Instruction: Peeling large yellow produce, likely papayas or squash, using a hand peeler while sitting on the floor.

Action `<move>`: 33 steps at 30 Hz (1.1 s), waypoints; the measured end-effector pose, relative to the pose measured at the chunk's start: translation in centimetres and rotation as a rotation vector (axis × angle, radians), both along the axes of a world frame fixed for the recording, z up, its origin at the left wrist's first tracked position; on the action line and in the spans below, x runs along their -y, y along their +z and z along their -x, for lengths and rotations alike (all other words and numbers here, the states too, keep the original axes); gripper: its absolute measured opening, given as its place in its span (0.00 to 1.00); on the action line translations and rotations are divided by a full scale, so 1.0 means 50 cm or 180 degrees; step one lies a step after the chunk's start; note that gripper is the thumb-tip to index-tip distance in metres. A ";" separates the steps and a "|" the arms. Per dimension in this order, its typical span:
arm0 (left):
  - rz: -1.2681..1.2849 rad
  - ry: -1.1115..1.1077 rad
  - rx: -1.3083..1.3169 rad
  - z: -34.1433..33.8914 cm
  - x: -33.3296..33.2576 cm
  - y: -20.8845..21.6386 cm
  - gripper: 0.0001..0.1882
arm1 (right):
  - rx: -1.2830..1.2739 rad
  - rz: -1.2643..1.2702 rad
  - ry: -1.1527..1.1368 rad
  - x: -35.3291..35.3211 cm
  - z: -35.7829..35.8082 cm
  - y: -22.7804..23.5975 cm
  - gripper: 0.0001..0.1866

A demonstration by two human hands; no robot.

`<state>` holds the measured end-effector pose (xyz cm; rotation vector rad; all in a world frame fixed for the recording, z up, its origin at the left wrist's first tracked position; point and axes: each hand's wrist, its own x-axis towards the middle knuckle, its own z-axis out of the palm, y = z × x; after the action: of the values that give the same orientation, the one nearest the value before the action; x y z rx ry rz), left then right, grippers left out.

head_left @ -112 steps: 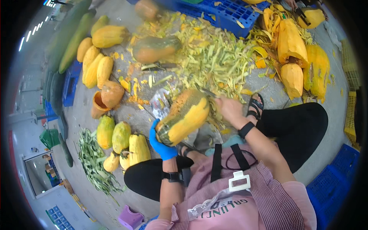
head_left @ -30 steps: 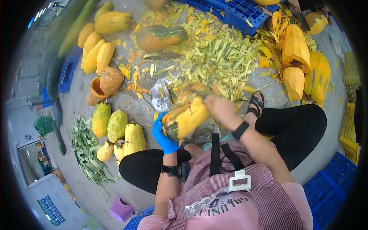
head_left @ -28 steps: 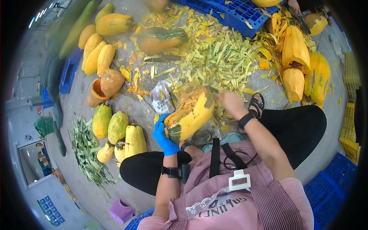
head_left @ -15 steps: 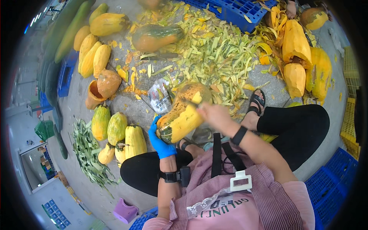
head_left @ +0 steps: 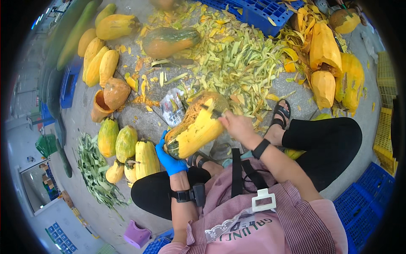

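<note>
A half-peeled pumpkin (head_left: 198,132) lies tilted in front of me, with bright yellow bare flesh along its near side and rough orange-brown skin on the far side. My left hand (head_left: 170,160), in a blue glove, grips its lower left end, where a dark green patch of skin shows. In my bare right hand (head_left: 237,126) is a dark peeler (head_left: 215,113), closed in the fingers and resting against the pumpkin's upper part. A thin pale strip stands up by the blade. The peeler's handle is mostly hidden by the hand.
Peel scraps (head_left: 249,67) cover the floor ahead. A whole pumpkin (head_left: 171,42) and a long knife (head_left: 173,62) lie beyond. Peeled gourds (head_left: 147,158) stand at left, green peelings (head_left: 94,169) beside them. Blue crate (head_left: 262,17) at the back; large peeled pumpkins (head_left: 325,48) at right.
My right hand has moved slightly with the peeler along the pumpkin, and a strip now lifts by the blade. The pumpkin and my left hand have shifted a little left.
</note>
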<state>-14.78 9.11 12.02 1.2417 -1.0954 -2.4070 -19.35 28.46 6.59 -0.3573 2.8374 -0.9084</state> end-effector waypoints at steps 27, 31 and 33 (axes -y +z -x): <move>-0.0356 0.0203 -0.0235 -0.048 0.071 -0.086 0.22 | -0.0089 0.0553 0.0172 0.036 -0.025 -0.002 0.14; -0.0356 0.0230 -0.0193 -0.050 0.084 -0.084 0.22 | 0.0040 0.0382 0.0067 0.042 -0.009 -0.005 0.12; -0.0384 0.0198 -0.0289 -0.052 0.089 -0.097 0.22 | -0.0253 0.0211 -0.0040 0.024 0.010 -0.041 0.13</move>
<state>-12.20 4.68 7.15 1.1706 -0.8851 -2.4875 -19.85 27.28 4.55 -0.3921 2.8895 -1.0146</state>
